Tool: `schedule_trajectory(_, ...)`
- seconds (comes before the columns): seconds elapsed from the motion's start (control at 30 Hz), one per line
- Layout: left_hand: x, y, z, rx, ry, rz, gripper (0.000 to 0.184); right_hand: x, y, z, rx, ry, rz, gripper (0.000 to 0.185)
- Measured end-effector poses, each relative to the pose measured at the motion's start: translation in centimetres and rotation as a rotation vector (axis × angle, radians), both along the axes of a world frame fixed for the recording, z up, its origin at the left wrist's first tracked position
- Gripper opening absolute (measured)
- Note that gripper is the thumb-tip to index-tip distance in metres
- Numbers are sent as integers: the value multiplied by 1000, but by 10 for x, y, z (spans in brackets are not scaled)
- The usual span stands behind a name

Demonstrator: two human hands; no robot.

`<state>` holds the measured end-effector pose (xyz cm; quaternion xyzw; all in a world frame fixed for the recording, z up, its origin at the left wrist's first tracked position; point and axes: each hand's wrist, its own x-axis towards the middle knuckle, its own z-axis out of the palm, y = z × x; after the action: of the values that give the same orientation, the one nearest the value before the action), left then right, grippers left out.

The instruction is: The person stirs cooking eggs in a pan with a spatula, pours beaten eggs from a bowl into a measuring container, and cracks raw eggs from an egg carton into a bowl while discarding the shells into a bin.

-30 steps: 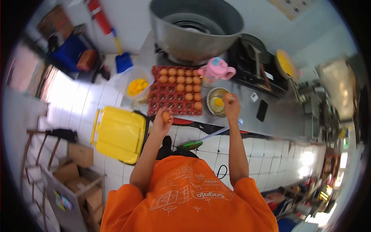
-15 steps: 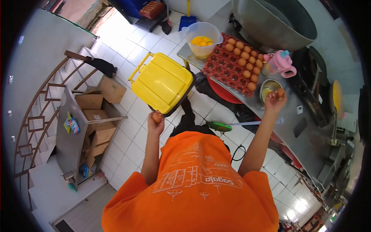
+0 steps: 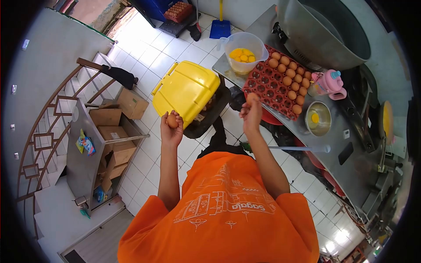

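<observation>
My left hand is wrapped round a brown egg, just over the near edge of the yellow bin lid. The lid is tilted up and dark bin contents show beneath it. Between the fingers of my right hand is a brown eggshell, beside the red egg tray. Several brown eggs sit in the tray's right part. A metal bowl holds one yolk in clear egg white. Several yolks lie in the clear plastic jug.
A big metal pot stands behind the tray, with a pink bottle near it. A phone lies on the steel counter. At left is a metal cabinet with cardboard boxes. A blue dustpan is by the wall.
My right hand has moved left from the bowl to beside the tray with the shell. The bin lid has tilted up beside my left hand, which still holds its egg. The view has turned left.
</observation>
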<state>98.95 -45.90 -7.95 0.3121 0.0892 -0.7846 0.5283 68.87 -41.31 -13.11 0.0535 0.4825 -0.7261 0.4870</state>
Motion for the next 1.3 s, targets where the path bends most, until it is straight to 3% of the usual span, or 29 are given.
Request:
schedule_trajectory(0.07, -5, -12, 13, -1, -30, -8, 23, 24, -13, -26, 128, 222, 251, 42)
schedule_trajectory(0.1, -8, -16, 21, 0, -58, -12, 25, 38, -23, -34, 133, 218, 251, 42)
schedule_trajectory(0.17, -12, -29, 24, -3, -22, -60, 26, 61, -44, -51, 202, 308, 617, 61)
schedule_trajectory(0.2, -15, -37, 19, -7, -28, -84, 26, 71, -45, -93, 207, 304, 614, 61)
schedule_trajectory(0.23, -19, -44, 16, -16, -31, -108, 27, 81, -48, -155, 322, 613, 704, 66)
schedule_trajectory(0.3, -28, -55, 13, -18, -79, -144, 25, 75, -49, -192, 439, 923, 779, 71)
schedule_trajectory(0.37, -40, -64, 8, -36, -177, -194, 22, 41, -18, -197, 492, 1088, 1133, 72)
schedule_trajectory(0.43, -46, -72, -7, -45, -135, -309, 20, 6, 22, -164, 437, 689, 1170, 64)
schedule_trajectory(0.5, -64, -76, -16, -52, -135, -484, 20, -27, 73, -121, 407, 560, 994, 56)
schedule_trajectory(0.57, -86, -73, -29, -44, -75, -618, 21, -82, 130, -114, 626, 647, 1220, 57)
schedule_trajectory(0.63, -111, -71, -41, -44, -56, -751, 21, -117, 188, -60, 1054, 399, 933, 67)
schedule_trajectory(0.7, -142, -65, -55, -3, -36, -873, 21, -142, 235, -29, 1383, 500, 439, 82)
schedule_trajectory(0.77, -173, -56, -65, -3, 18, -993, 21, -175, 291, -101, 1211, 739, 21, 106)
schedule_trajectory(0.83, -200, -45, -51, -6, 14, -1067, 26, -183, 268, -94, 986, 497, -245, 132)
schedule_trajectory(0.9, -222, -40, -35, -174, 12, -1285, 32, -182, 252, -119, 855, 485, -461, 123)
schedule_trajectory(0.97, -230, -37, -30, -197, 48, -1384, 36, -173, 244, -117, 965, 408, -539, 110)
schedule_trajectory(1.0, -233, -39, -30, -250, 85, -1463, 36, -168, 236, -108, 993, 383, -581, 94)
schedule_trajectory(1.03, -236, -39, -30, -301, 127, -1537, 36, -170, 251, -124, 1001, 391, -590, 94)
schedule_trajectory(1.1, -239, -43, -36, -314, 163, -1542, 36, -196, 298, -166, 1071, 585, -531, 85)
schedule_trajectory(1.13, -240, -48, -36, -306, 97, -1583, 36, -178, 271, -109, 1030, 434, -591, 70)
schedule_trajectory(1.2, -236, -53, -36, -352, -48, -1650, 35, -170, 294, -69, 946, 357, -609, 54)
schedule_trajectory(1.23, -239, -61, -35, -372, -45, -1656, 35, -174, 316, -56, 1061, 383, -626, 44)
schedule_trajectory(1.3, -240, -63, -34, -280, -1, -1622, 37, -180, 390, -29, 900, 438, -680, 40)
